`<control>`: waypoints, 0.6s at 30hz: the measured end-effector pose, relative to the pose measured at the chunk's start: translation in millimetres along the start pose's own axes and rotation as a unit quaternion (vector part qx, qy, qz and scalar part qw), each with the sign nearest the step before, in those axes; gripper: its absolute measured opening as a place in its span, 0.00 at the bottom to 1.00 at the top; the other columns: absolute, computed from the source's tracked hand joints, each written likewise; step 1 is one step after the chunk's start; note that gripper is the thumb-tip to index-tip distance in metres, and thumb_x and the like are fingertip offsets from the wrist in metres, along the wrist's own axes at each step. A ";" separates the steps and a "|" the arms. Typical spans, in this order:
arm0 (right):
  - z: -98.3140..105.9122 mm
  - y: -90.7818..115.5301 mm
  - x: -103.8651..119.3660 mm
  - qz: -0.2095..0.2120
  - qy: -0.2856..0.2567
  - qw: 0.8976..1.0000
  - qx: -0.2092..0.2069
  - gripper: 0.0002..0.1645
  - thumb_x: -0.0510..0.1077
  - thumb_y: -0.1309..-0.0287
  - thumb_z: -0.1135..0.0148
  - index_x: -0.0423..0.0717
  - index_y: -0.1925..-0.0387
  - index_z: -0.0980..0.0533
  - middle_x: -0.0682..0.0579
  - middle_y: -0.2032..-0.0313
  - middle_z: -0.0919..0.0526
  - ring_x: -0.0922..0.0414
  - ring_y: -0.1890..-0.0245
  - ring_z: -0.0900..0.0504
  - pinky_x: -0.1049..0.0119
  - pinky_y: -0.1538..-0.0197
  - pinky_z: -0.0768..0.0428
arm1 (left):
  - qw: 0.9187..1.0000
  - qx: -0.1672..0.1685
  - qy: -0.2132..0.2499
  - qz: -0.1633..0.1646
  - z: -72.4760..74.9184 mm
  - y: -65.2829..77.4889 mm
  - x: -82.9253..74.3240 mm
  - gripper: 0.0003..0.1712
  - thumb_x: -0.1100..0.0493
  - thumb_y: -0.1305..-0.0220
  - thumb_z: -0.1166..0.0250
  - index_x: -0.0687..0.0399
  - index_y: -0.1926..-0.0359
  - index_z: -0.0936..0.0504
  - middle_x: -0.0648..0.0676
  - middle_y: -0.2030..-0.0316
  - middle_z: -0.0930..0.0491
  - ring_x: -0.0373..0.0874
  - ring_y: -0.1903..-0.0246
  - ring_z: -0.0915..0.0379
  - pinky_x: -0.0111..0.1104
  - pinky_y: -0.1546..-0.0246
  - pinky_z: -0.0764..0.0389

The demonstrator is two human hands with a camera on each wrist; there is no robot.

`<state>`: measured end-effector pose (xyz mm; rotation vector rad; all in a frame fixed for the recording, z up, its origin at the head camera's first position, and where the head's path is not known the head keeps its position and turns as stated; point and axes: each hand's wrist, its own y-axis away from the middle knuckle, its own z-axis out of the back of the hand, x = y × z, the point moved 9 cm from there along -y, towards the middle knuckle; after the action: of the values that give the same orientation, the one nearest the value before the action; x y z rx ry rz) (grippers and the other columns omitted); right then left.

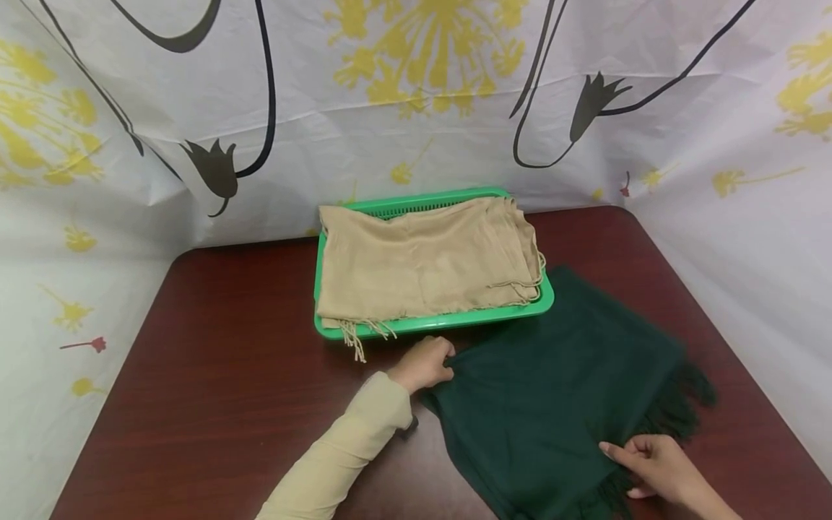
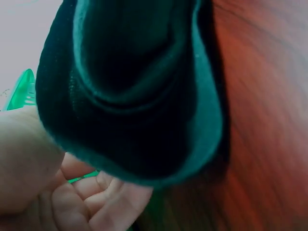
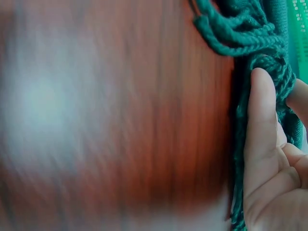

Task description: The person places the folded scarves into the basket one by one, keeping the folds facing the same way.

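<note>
A dark green fringed scarf [image 1: 539,404] lies spread at a slant over the right half of the table. My left hand [image 1: 425,363] grips its left edge just below the green basket. In the left wrist view the folded layers of the scarf [image 2: 144,159] hang in loose curves beside the thumb and curled fingers. Near the fringed end, at the lower right, my right hand [image 1: 656,466] pinches the scarf's edge between thumb and fingers. Twisted green tassels [image 3: 240,41] show beside these fingers in the right wrist view.
A green plastic basket [image 1: 429,325] stands at the back middle of the dark red table [image 1: 247,347]. Over it lies a folded beige scarf [image 1: 422,263], its tassels hanging past the front rim. Printed white cloth [image 1: 416,144] walls the table's back and sides.
</note>
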<state>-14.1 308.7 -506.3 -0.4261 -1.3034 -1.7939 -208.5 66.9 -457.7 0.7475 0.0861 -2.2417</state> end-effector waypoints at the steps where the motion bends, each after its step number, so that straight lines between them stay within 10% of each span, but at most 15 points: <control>1: -3.4 0.6 -0.3 -0.002 -0.007 1.000 0.005 0.24 0.58 0.45 0.46 0.48 0.86 0.36 0.58 0.89 0.40 0.63 0.88 0.32 0.63 0.73 0.21 | 1.000 0.001 -0.009 0.001 0.7 1.2 1.1 0.13 0.66 0.52 0.40 0.52 0.85 0.34 0.45 0.87 0.43 0.37 0.86 0.49 0.26 0.85 0.45; 4: -13.2 2.9 -0.8 -0.012 -0.032 0.999 0.019 0.23 0.58 0.46 0.45 0.47 0.84 0.33 0.56 0.88 0.34 0.60 0.85 0.27 0.62 0.73 0.21 | 0.999 -0.001 -0.042 0.006 3.6 5.4 4.1 0.01 0.65 0.50 0.40 0.55 0.74 0.23 0.47 0.78 0.28 0.37 0.82 0.38 0.26 0.83 0.38; 8: -24.1 5.7 -1.0 -0.020 -0.055 0.998 0.035 0.23 0.58 0.45 0.45 0.43 0.81 0.31 0.54 0.86 0.30 0.57 0.83 0.23 0.61 0.72 0.21 | 0.997 -0.005 -0.073 0.007 6.7 9.9 6.5 0.13 0.64 0.47 0.41 0.58 0.58 0.21 0.52 0.62 0.22 0.41 0.70 0.27 0.29 0.77 0.28; 18: -39.9 11.3 -0.7 -0.018 -0.056 0.998 0.017 0.24 0.58 0.46 0.44 0.41 0.79 0.30 0.53 0.86 0.29 0.57 0.84 0.23 0.61 0.73 0.21 | 0.994 -0.032 -0.102 -0.003 13.6 17.5 9.6 0.14 0.64 0.46 0.42 0.57 0.56 0.21 0.53 0.62 0.22 0.45 0.66 0.25 0.32 0.77 0.26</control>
<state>3.2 272.3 -515.9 -0.4940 -1.4242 -1.7964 -208.4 44.4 -448.8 0.4813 0.0614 -2.2962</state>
